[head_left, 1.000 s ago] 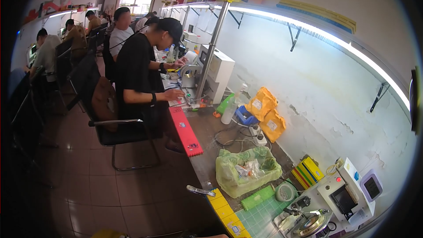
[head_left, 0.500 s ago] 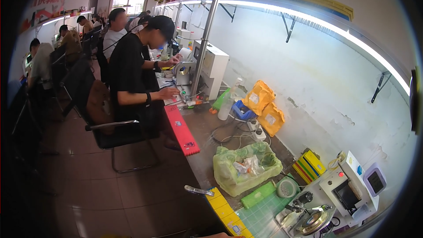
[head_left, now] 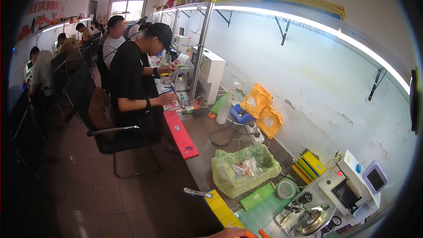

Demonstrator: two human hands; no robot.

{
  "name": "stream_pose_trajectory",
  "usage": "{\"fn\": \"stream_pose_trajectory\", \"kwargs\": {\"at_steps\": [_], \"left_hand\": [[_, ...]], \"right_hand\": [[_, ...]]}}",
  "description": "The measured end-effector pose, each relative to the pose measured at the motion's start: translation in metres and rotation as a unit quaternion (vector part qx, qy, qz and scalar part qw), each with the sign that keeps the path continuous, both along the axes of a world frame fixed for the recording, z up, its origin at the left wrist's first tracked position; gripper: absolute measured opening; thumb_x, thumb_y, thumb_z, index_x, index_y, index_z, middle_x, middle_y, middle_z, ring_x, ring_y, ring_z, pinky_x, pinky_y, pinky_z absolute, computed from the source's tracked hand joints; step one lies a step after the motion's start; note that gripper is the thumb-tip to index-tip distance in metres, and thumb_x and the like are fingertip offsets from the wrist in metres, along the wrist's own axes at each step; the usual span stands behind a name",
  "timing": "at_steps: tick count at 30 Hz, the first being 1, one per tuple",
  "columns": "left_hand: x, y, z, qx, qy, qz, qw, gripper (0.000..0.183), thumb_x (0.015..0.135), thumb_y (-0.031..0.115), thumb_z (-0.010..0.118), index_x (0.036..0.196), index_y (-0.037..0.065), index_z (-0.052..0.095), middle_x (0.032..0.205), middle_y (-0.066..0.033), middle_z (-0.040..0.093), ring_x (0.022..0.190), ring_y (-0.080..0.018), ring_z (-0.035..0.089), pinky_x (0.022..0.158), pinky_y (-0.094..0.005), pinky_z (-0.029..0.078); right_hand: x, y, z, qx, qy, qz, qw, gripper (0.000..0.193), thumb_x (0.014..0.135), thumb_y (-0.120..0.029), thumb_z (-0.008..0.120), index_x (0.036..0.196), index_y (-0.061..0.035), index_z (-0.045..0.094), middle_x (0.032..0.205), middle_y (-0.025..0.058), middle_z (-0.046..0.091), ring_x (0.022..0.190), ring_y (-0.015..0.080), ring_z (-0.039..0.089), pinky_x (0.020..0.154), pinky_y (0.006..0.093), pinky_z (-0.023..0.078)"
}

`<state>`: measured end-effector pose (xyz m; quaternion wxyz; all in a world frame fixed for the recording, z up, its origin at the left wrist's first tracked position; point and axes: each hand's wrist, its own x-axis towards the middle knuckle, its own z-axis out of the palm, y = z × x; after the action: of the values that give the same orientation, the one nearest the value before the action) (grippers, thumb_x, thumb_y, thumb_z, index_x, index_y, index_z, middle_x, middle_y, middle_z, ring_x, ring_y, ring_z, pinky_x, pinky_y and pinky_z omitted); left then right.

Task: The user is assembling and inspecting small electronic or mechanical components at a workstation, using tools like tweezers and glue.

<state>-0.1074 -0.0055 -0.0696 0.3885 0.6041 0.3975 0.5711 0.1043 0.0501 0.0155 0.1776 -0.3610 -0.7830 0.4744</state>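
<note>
At the lower edge of the head view, part of my left hand (head_left: 231,232) shows, with an orange covering on a fingertip. A second orange-covered fingertip (head_left: 264,233) is just to its right; I cannot tell which hand it belongs to. The frame cuts off most of the fingers, so what they hold, if anything, is hidden. My left hand is nearest to a yellow segmented strip (head_left: 222,208) along the table edge and a green gridded mat (head_left: 257,215). A silver-handled tool (head_left: 198,192) lies across the strip's far end. My right hand cannot be made out.
A bin lined with a green bag (head_left: 229,180) holds scraps. Right of it stand a round dish (head_left: 286,189), a white machine with a round metal disc (head_left: 315,220) and yellow trays (head_left: 313,164). Farther off are a spray bottle (head_left: 224,110), a red strip (head_left: 179,134) and a seated co-worker (head_left: 132,70).
My left hand has come farther up into view at the lower edge, and a second orange fingertip now shows. The camera view has shifted slightly. The co-worker's hands have moved a little.
</note>
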Motion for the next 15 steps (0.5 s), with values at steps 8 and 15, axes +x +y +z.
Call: {"fn": "stream_pose_trajectory", "kwargs": {"at_steps": [8,15], "left_hand": [[0.027,0.011,-0.016,0.038,0.017,0.039,0.998,0.024,0.091,0.017,0.080,0.110,0.005,0.074,0.093,-0.0100,0.076,0.082,-0.0204,0.074,0.072,-0.0329,0.057],[0.041,0.011,-0.015,-0.045,0.003,-0.010,0.999,0.023,0.092,0.016,0.081,0.110,0.004,0.074,0.094,-0.0081,0.076,0.088,-0.0157,0.073,0.080,-0.0305,0.057]], "right_hand": [[0.003,-0.013,-0.004,-0.019,0.044,0.011,0.999,0.045,0.108,-0.004,0.053,0.153,-0.0042,0.053,0.109,0.0142,0.076,0.089,0.0171,0.070,0.082,0.0313,0.056],[0.020,-0.020,-0.009,-0.070,0.043,0.033,0.996,0.039,0.098,0.000,0.068,0.137,-0.0002,0.065,0.108,0.0145,0.077,0.087,0.0176,0.071,0.078,0.0307,0.057]]}}
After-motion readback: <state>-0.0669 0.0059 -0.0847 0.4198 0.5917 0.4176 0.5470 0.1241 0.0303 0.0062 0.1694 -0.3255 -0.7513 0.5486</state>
